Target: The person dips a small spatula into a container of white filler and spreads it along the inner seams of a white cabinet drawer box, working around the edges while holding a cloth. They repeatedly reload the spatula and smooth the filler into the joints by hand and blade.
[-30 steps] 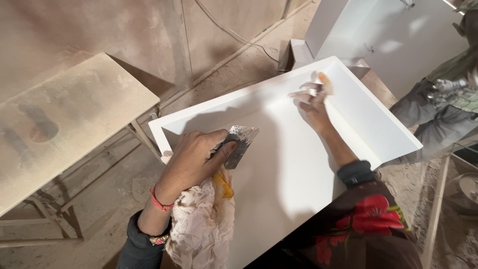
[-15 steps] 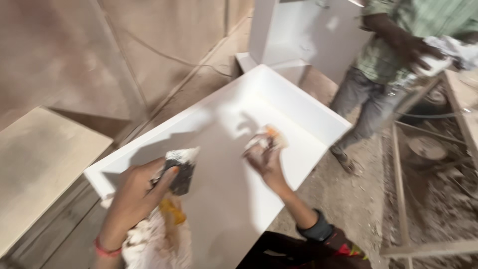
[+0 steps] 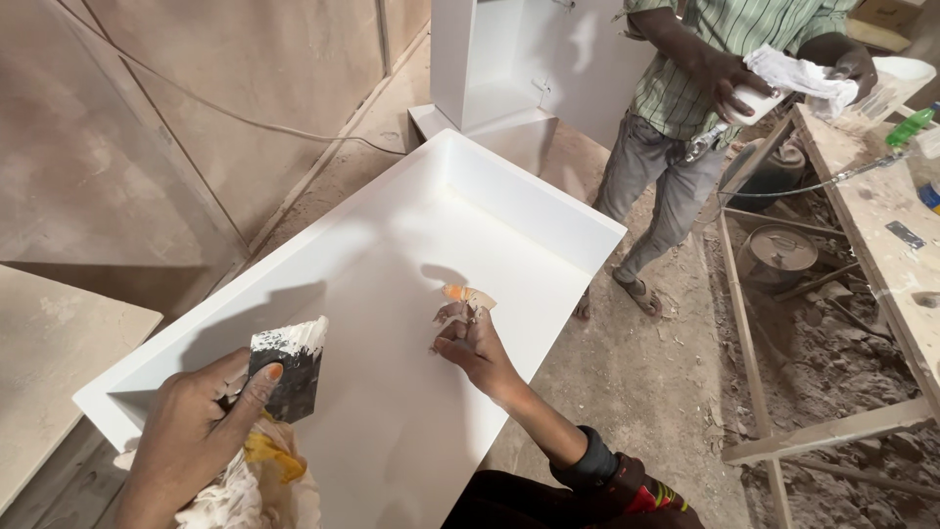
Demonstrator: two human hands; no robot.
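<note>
Over the white painted open box panel [image 3: 392, 323]: filler work, both hands busy.
My left hand [image 3: 196, 431] grips a putty-smeared scraper blade [image 3: 287, 367]; my right hand [image 3: 475, 343] pinches an orange-tipped small scraper [image 3: 468, 295] against the panel. Either edge could gouge paint.

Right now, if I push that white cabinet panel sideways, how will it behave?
The white cabinet panel looks rigid, with raised edges, so it would probably slide whole, not flex. Its painted face seems smooth, maybe slippery. It overhangs its support near the right hand, so it might tip. The left hand holds a putty knife.

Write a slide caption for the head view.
Left hand holds a putty knife; right hand presses a small scraper on the white panel.
</note>
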